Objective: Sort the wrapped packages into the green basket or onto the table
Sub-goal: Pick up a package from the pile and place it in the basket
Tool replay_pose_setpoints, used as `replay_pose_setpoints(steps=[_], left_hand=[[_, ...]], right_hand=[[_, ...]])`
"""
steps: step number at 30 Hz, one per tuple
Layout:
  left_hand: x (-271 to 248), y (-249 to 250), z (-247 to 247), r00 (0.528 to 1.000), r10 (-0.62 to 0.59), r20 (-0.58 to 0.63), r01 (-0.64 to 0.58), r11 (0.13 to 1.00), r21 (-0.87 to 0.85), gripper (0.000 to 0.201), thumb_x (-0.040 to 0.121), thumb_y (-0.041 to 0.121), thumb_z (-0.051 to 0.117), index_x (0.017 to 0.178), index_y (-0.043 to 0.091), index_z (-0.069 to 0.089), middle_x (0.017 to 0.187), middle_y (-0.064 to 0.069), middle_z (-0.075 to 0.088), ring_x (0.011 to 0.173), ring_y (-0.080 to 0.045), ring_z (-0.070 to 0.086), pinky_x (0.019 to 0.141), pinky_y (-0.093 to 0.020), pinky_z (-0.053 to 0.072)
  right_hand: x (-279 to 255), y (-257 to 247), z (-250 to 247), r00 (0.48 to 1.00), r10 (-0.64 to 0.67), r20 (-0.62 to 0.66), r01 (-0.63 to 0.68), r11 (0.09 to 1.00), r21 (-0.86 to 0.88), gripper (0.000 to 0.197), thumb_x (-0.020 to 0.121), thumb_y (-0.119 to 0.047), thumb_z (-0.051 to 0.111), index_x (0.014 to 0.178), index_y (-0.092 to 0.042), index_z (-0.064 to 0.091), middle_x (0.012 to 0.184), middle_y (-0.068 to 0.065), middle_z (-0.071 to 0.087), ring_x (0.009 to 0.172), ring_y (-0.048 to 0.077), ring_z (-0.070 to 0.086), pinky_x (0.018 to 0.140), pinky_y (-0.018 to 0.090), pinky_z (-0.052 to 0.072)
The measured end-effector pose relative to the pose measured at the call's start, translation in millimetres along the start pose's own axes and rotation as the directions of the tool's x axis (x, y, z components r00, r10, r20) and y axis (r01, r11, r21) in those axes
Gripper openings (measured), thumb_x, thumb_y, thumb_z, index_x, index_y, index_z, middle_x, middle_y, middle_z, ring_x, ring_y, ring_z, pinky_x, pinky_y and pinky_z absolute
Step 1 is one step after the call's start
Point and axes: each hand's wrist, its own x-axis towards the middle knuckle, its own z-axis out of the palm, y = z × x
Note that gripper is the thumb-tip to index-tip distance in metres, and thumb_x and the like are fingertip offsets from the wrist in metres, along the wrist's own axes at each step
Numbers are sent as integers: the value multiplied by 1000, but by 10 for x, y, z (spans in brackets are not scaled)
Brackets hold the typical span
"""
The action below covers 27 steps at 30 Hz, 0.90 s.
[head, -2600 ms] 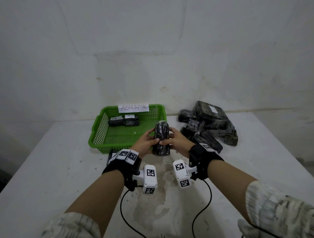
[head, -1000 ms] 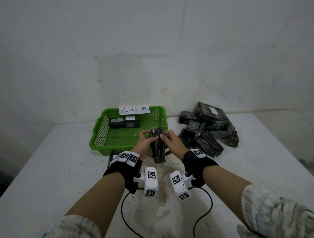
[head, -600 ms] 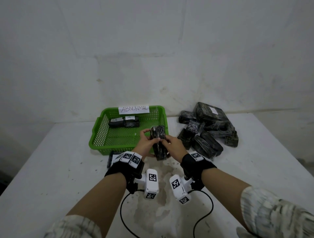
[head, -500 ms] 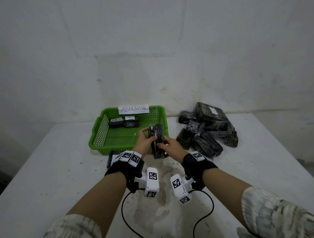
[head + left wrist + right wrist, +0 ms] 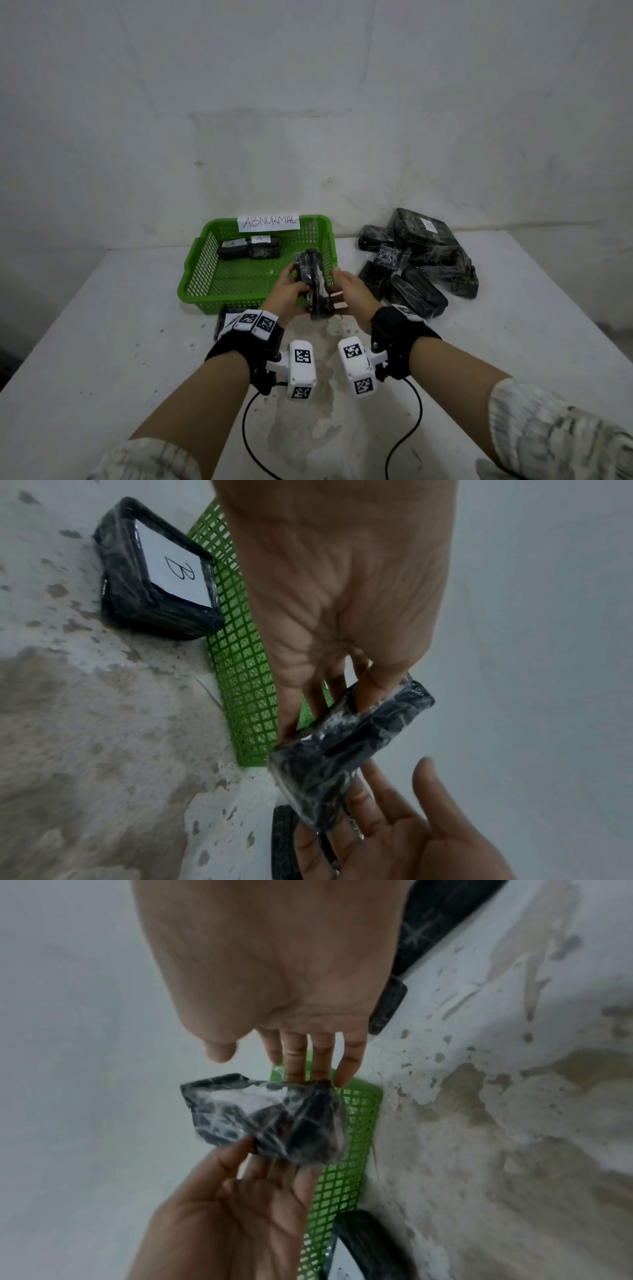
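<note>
Where the basket's (image 5: 191, 274) near right corner stands, one package (image 5: 313, 284) is held above the table (image 5: 102, 342) between both hands. It is gripped by the left hand (image 5: 286, 296), fingers curled round it; it is touched by the straight fingers of the right hand (image 5: 352, 291). Two packages (image 5: 248, 247) are contained in the basket, labelled "ABNORMAL". A pile (image 5: 418, 253) lies rightward.

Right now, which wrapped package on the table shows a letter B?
The flat black package lying alone against the green basket's near wall, white label facing up.
</note>
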Motion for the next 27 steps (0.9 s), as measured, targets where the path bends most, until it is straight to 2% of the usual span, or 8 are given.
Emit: replay_pose_setpoints(steps=[4,6,8,12,15,19,24,27], left_hand=[[18,0,18,999,19,-35,-14,988,157,49,92,-8,42,138,7,35,100,-16,58,84,-25,57,76,-42,49],[30,-4,2,997,38,-60,-27,987,161,43,93,-4,43,135,7,36,91,-13,57,78,-22,56,69,-39,49],[27,0,7,998,19,-58,-13,995,101,35,98,11,42,132,11,37,104,-17,58,88,-26,56,73,-44,49],[-3,13,25,999,-53,1,52,997,57,47,95,38,47,134,17,35,125,-13,51,109,-31,53,90,-59,46],[47,-14,-23,998,-61,-18,62,996,69,59,87,33,62,134,18,30,134,-15,47,117,-37,51,87,-61,47],[42,-28,-41,995,-100,-2,100,993,67,45,91,30,57,127,16,33,125,-20,48,106,-38,55,83,-60,50],[-27,-30,12,980,-145,136,134,988,81,41,94,32,52,130,14,44,129,-18,50,112,-40,55,82,-56,51],[-25,-22,14,974,-152,168,136,985,102,40,94,34,52,128,14,47,128,-16,51,108,-38,57,81,-56,52]], right_hand=[[-8,-4,-34,998,-49,41,48,999,26,7,93,-10,60,97,-9,56,81,4,60,68,17,58,61,28,49],[-11,15,-38,994,-107,14,108,993,-50,17,86,-5,68,93,-8,53,72,3,57,62,16,57,56,29,50],[-8,44,-34,984,-168,-62,158,978,-134,24,81,-5,73,90,-7,51,66,3,52,59,17,55,50,28,49],[-27,53,-45,971,-239,11,235,944,-233,30,83,-6,71,111,0,63,77,4,58,66,15,57,53,21,50],[-58,29,-60,950,-268,164,309,886,-345,27,92,-7,59,118,-4,66,92,12,70,65,8,59,56,8,45],[-14,66,-51,940,-340,-3,317,879,-358,11,93,-13,56,84,-13,61,68,0,56,61,15,49,62,26,41],[15,64,-6,969,-245,-20,222,909,-353,38,97,-41,49,113,-7,53,109,11,62,99,23,60,83,34,47],[-5,50,10,957,-291,7,256,828,-498,42,100,-38,43,112,-1,61,108,16,66,100,28,61,76,30,42]])
